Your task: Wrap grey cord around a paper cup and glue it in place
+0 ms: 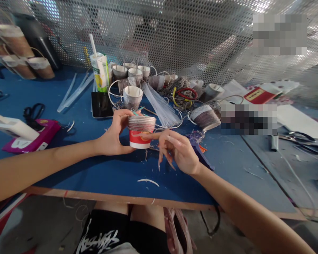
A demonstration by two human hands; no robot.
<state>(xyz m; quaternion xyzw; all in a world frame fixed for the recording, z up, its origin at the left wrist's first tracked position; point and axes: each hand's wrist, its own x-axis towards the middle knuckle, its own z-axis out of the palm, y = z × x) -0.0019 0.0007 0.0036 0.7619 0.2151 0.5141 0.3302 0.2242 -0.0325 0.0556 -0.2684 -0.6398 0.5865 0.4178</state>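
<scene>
My left hand (113,137) is closed around a red paper cup (139,141), thumb low and fingers behind the rim, and holds it upright just above the blue table. Pale cord (141,123) is wound in several rows around the cup's upper half. A small teal piece (142,113) shows at the rim; I cannot tell what it is. My right hand (178,150) is on the cup's right side, its index finger stretched across the red wall just below the cord. Its other fingers hang apart, with nothing visible in them.
Behind the cup stand several cord-wrapped cups (133,96), a drink carton (100,72) with a straw, a dark phone (102,104) and clear strips (163,109). A purple packet (46,134) lies left. Scissors (304,139) lie right. Perforated metal mesh (175,35) closes off the back.
</scene>
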